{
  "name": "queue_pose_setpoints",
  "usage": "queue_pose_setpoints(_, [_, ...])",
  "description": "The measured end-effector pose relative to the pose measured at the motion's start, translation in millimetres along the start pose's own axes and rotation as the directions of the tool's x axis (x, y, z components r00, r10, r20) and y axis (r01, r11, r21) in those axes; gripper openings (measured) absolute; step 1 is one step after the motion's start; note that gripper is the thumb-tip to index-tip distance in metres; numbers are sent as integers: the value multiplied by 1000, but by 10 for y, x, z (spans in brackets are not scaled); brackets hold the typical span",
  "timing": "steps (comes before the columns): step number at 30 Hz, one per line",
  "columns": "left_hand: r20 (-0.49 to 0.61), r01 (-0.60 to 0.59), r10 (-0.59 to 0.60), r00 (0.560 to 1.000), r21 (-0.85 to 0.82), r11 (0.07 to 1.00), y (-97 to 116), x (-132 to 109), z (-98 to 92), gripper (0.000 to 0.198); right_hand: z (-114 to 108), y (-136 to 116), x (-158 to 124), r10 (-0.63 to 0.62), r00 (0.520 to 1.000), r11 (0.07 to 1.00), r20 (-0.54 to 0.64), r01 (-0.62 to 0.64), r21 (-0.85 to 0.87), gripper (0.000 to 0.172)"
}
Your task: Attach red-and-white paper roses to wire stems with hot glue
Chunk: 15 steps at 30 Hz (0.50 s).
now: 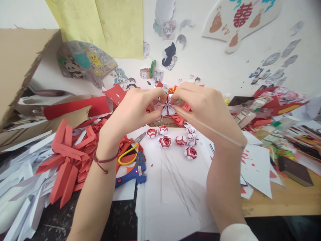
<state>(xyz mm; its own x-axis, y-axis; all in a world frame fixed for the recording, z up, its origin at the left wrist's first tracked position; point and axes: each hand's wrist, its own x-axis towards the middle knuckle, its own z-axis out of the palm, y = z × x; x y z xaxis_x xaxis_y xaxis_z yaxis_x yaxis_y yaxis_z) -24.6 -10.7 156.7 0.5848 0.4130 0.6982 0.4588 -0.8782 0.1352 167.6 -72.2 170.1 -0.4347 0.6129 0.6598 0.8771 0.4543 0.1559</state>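
Between both hands, raised above the far end of the white sheet, is a red-and-white folded paper flower (168,108). My left hand (140,105) pinches its left side, with the thumb low and the fingers curled on top. On the other side my right hand (200,103) has its fingers closed on the flower's right edge. A thin pale stick or wire (213,129) runs from near the right fingertips back across the wrist. Several finished-looking red-and-white paper flowers (165,142) lie on the white sheet (173,187) below.
A blue glue gun (136,172) with a lit light and yellow-handled scissors (129,155) lie left of the sheet. Thin wires (178,180) rest on it. Piles of red folded strips (72,150) and white folded strips (22,190) sit left; a dark box (296,170) is right.
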Motion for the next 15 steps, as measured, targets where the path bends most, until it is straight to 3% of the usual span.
queue_pose_setpoints(15, [-1, -30, 30, 1000, -8, 1000, -28, -14, -13, 20, -22, -15, 4, 3, 1000, 998, 24, -5, 60, 19])
